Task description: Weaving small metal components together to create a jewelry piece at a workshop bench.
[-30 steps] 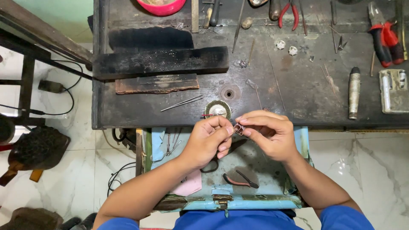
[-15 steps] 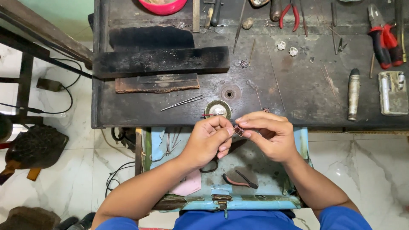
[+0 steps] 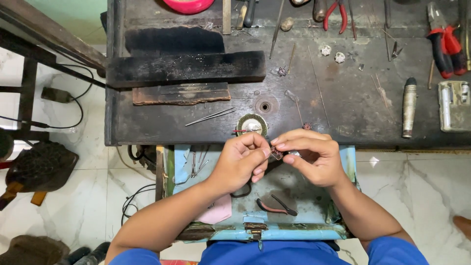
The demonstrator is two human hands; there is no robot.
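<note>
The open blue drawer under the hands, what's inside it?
In the blue drawer, small pliers with reddish handles, a pink scrap and thin metal tools show. The left hand and right hand cover its middle.

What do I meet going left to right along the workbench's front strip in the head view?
Thin metal rods → round brass dish → small beaded piece → grey cylindrical tool → pale metal box. Below the bench edge, left hand, then right hand.
</note>
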